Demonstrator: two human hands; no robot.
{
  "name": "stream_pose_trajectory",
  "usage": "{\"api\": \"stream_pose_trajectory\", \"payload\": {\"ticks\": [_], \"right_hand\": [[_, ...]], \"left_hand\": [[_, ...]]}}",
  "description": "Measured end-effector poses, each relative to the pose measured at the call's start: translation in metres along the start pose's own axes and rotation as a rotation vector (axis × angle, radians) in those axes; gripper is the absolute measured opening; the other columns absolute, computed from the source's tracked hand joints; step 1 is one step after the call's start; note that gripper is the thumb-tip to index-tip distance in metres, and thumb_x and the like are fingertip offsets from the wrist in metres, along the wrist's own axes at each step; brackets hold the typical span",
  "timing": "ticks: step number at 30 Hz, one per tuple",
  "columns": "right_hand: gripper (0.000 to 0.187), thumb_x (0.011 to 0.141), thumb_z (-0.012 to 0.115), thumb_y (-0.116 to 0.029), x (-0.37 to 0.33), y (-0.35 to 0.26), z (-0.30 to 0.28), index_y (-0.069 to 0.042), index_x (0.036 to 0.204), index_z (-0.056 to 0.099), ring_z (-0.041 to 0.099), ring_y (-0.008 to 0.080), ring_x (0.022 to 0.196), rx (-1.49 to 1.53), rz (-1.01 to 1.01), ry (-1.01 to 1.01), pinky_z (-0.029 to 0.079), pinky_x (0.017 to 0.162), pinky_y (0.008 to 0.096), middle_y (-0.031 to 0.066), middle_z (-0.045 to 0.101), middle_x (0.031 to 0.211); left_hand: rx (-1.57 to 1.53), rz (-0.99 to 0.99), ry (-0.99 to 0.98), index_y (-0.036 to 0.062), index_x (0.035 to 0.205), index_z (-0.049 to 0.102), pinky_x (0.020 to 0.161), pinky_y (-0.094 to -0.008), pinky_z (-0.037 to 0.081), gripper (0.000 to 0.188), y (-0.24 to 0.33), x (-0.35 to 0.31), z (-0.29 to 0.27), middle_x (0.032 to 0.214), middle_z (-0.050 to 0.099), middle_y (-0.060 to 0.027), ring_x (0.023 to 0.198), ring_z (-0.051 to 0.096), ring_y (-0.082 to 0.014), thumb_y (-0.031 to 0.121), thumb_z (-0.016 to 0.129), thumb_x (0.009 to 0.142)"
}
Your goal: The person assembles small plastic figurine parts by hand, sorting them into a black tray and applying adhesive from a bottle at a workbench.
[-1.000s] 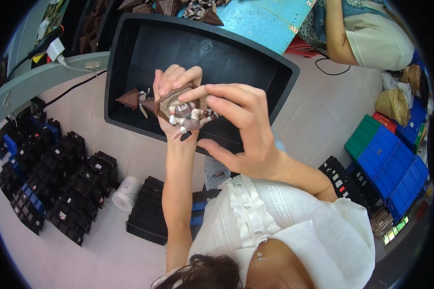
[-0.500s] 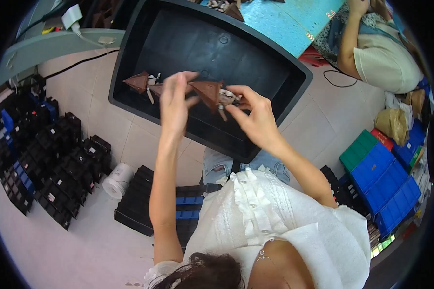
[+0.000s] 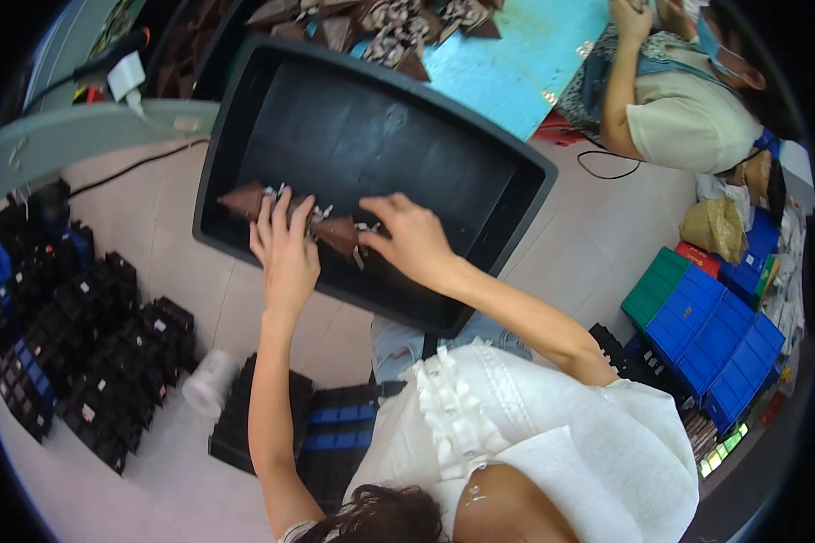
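Observation:
Inside the black tray [image 3: 398, 118], several brown cone-shaped pieces with pale dangling parts lie in a row along the near left side. My left hand [image 3: 288, 242] reaches over the row with its fingers spread, between the leftmost brown cone [image 3: 243, 201] and the rightmost brown cone [image 3: 337, 235]. Part of the row is hidden under those fingers. At the pale end of the rightmost cone is my right hand [image 3: 412, 240], its thumb and fingers apart. The thumb tip is close to the pale parts; whether it touches them I cannot tell.
Beyond the tray, more brown pieces [image 3: 394, 32] are heaped on a blue table [image 3: 489, 72]. A co-worker [image 3: 679, 118] sits at the far right. Black bins [image 3: 109, 335] and a white bucket [image 3: 211, 382] stand at left, blue crates [image 3: 711, 330] at right.
The brown cone held up in my right hand is now down in the tray at the end of the row. Both hands have moved left and nearer, and the right fingers have come apart.

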State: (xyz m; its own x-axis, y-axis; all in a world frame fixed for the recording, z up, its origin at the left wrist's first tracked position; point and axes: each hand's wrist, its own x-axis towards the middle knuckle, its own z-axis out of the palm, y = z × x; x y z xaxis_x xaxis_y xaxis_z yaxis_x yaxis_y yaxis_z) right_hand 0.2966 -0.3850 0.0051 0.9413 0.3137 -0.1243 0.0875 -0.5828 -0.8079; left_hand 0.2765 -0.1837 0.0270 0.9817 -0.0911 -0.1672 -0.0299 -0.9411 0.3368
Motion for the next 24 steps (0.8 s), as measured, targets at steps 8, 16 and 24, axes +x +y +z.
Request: {"api": "stream_pose_trajectory", "payload": {"ticks": [8, 16, 24], "right_hand": [[0.07, 0.054, 0.084, -0.053, 0.194, 0.112, -0.089, 0.009, 0.081, 0.066, 0.066, 0.0354, 0.077, 0.045, 0.3, 0.059, 0.052, 0.072, 0.0388, 0.0234, 0.067, 0.085], [0.058, 0.065, 0.074, -0.05, 0.185, 0.048, -0.141, 0.006, 0.083, 0.069, 0.069, 0.0322, 0.073, -0.201, 0.263, 0.112, 0.055, 0.071, 0.041, 0.0208, 0.069, 0.081], [0.043, 0.076, 0.079, -0.025, 0.092, -0.002, -0.173, 0.004, 0.105, 0.063, 0.064, 0.0161, 0.076, 0.371, -0.033, 0.439, 0.051, 0.067, 0.0288, 0.0093, 0.067, 0.08]], "left_hand": [[-0.407, 0.051, 0.136, 0.0, 0.119, 0.057, 0.104, -0.0433, 0.035, 0.05, 0.06, 0.038, -0.023, 0.133, 0.048, -0.0169, 0.124, 0.044, -0.0363, -0.012, 0.046, 0.071], [-0.196, 0.389, 0.414, 0.0064, 0.128, 0.05, 0.1, -0.0425, 0.04, 0.058, 0.118, 0.159, -0.02, 0.135, 0.045, -0.0148, 0.122, 0.045, -0.0371, 0.001, 0.069, 0.073], [-1.875, -0.189, 0.068, 0.0058, 0.124, 0.053, 0.092, -0.0381, 0.047, 0.035, 0.145, 0.16, -0.026, 0.12, 0.06, -0.011, 0.111, 0.057, -0.0224, 0.031, 0.051, 0.099]]}}
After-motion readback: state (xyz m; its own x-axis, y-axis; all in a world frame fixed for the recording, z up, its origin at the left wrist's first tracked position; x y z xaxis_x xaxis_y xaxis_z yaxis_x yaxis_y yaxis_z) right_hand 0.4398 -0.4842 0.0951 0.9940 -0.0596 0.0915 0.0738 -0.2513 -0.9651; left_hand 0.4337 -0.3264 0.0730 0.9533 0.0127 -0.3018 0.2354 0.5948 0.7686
